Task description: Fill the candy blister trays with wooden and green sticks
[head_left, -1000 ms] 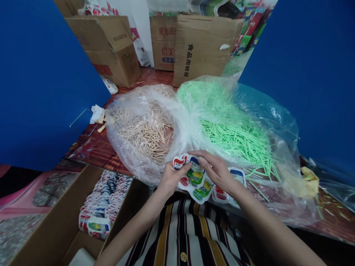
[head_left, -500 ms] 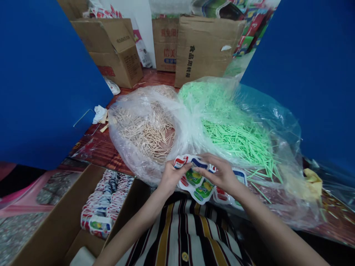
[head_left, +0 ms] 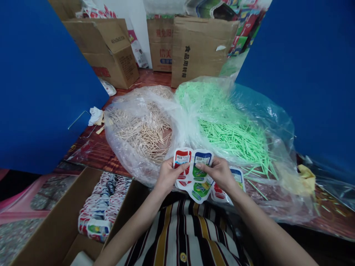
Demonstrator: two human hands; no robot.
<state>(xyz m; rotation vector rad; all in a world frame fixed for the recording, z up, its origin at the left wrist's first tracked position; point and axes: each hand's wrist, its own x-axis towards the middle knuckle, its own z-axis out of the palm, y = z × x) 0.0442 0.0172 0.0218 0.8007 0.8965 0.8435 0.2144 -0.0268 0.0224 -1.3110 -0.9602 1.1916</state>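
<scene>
Low in front of me, between thumb and fingers, my left hand (head_left: 167,176) grips a flat red bottle-shaped packet (head_left: 183,156). Beside it, my right hand (head_left: 222,174) pinches a similar blue-and-green packet (head_left: 203,158) with Sprite lettering. The two packets face me upright, side by side; whether they are joined I cannot tell. Just below them shows another green packet (head_left: 200,191), overlapped by the held ones. More red and green packets (head_left: 237,176) lie behind my right wrist, at the table's front edge.
Clear plastic bags hold beige sticks (head_left: 151,135) on the left and green sticks (head_left: 235,140) on the right. An open carton (head_left: 52,221) with rows of packets (head_left: 102,203) stands at lower left. Cardboard boxes (head_left: 203,51) line the back, between blue panels (head_left: 302,74).
My hands have turned the packets more squarely towards me, and my right fingers have moved back from across them. The red and the green packet now show side by side. The view has shifted slightly.
</scene>
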